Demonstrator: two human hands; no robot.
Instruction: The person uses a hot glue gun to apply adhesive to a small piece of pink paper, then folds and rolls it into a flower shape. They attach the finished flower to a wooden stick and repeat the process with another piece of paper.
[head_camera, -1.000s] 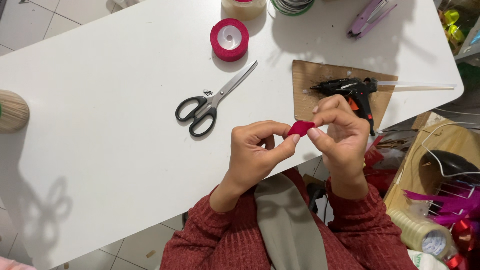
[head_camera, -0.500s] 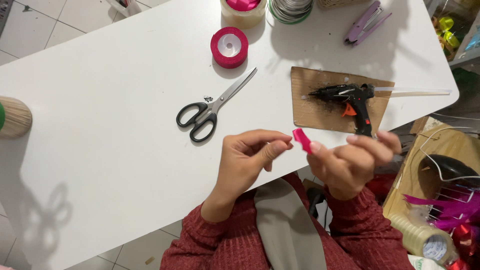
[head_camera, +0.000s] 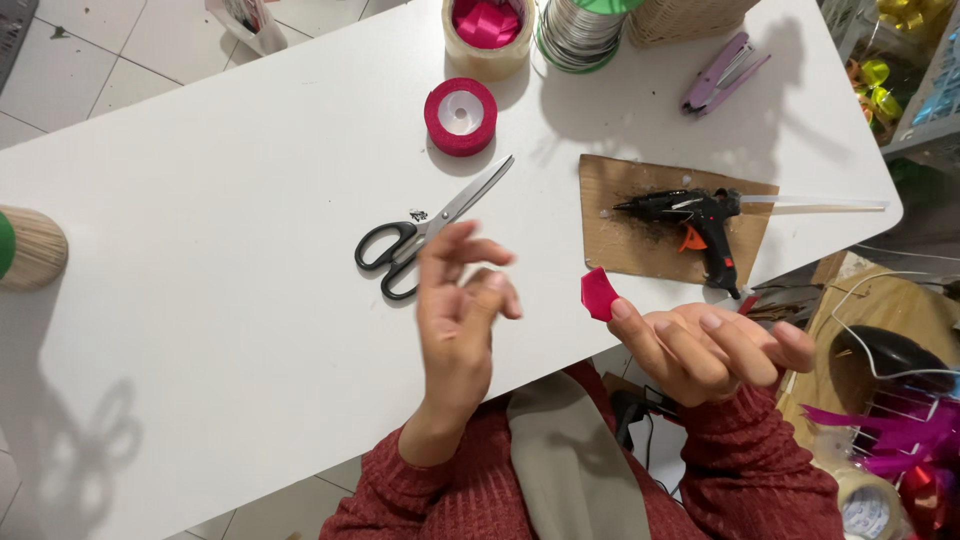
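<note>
Right hand (head_camera: 710, 350) fingers pinching a small pink ribbon piece (head_camera: 599, 294) at its lower edge, grip partly hidden, left hand (head_camera: 457, 310) fingers loosely spread and empty, scissors (head_camera: 430, 228) just beyond them on the bench (head_camera: 200, 230), black glue gun (head_camera: 695, 222) on cardboard beyond the right fingers, pink ribbon roll (head_camera: 461, 116) farther off

The person wears a dark red knitted sweater (head_camera: 745, 470) with a fine ribbed weave. Its long sleeves run down both arms and end at the wrists in snug cuffs. A broad olive-grey strap (head_camera: 575, 465), smooth and flat like an apron bib or a scarf, hangs down the middle of the chest over the knit. The left hand (head_camera: 455, 310) and the right hand (head_camera: 710, 345) are bare, without gloves, and the fingernails are short and unpainted.
</note>
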